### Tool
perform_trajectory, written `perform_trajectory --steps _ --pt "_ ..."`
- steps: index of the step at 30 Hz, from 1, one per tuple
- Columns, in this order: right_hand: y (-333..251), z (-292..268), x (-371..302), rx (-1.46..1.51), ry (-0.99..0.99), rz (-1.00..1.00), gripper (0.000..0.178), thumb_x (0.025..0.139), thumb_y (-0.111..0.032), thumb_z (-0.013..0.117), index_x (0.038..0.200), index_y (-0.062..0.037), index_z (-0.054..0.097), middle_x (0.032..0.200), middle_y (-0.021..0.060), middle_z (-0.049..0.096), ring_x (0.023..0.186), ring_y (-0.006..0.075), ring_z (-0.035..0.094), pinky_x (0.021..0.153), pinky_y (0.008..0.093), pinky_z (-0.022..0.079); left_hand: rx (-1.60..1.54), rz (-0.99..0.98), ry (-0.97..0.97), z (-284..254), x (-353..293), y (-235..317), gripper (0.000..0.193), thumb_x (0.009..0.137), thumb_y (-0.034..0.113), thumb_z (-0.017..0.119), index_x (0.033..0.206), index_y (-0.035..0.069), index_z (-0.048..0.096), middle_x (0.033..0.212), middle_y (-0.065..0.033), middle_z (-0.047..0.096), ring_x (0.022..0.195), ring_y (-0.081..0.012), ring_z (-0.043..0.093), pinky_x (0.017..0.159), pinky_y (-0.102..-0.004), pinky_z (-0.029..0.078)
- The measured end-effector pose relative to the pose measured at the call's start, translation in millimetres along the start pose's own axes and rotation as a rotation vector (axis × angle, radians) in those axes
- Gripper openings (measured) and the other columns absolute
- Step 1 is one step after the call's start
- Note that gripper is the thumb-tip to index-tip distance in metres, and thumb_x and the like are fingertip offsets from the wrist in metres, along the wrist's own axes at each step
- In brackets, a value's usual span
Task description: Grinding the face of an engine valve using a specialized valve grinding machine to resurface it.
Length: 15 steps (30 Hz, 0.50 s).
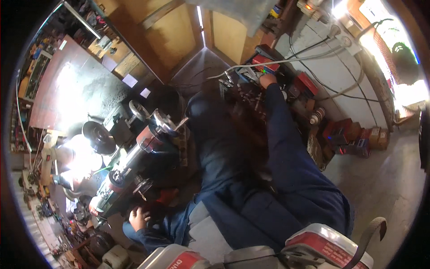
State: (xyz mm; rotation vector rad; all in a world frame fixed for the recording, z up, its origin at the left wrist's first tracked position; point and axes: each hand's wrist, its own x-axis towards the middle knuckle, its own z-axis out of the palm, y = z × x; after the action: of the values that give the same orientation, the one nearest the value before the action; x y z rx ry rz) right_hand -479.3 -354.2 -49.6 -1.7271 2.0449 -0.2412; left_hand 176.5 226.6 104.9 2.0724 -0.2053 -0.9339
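My right arm is stretched far forward, and my right hand [268, 80] is among a cluttered heap of tools and parts at the far right. A red box [263, 62] and a pale grey metal piece [249, 73] lie right by it. Its fingers are mostly hidden, so any grip is unclear. My left hand [139, 218] hangs low beside a lathe [145, 139], near the machine's lower end. Its fingers look apart, with nothing visible in them. The lathe's shiny handwheel [163, 121] sits beyond the left hand, close to my leg.
A bright work lamp [80, 154] shines left of the lathe. Wooden doors [172, 33] meet at a corner ahead. Loose cables [313, 56] hang across the right wall, with small cardboard boxes [378, 136] stacked below. A cluttered bench [49, 215] runs along the left.
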Motion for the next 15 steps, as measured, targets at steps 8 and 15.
perform_trajectory --steps 8,15 --pt "-22.8 -86.7 -111.8 -0.11 0.894 -0.02 0.027 0.083 -0.014 0.065 0.102 0.0039 0.071 0.105 0.027 0.069 0.1 0.0429 0.066 0.089 0.05 0.051 0.495 0.429 -0.345 81.5 -111.8 53.4 0.037 0.091 0.018 0.073 0.119 -0.004 0.065 0.107 -0.0172 0.074 0.096 -0.0227 0.072 0.084 -0.0334 0.057" --pt "-125.0 -198.2 -239.8 0.616 1.048 -0.324 0.018 0.091 -0.009 0.073 0.103 0.0037 0.07 0.099 0.0159 0.072 0.088 0.0286 0.069 0.081 0.0367 0.056 0.243 0.775 -0.615 157.8 -176.5 174.5 0.041 0.09 0.004 0.072 0.128 -0.002 0.059 0.118 -0.0126 0.072 0.106 -0.0187 0.07 0.091 -0.0311 0.055"
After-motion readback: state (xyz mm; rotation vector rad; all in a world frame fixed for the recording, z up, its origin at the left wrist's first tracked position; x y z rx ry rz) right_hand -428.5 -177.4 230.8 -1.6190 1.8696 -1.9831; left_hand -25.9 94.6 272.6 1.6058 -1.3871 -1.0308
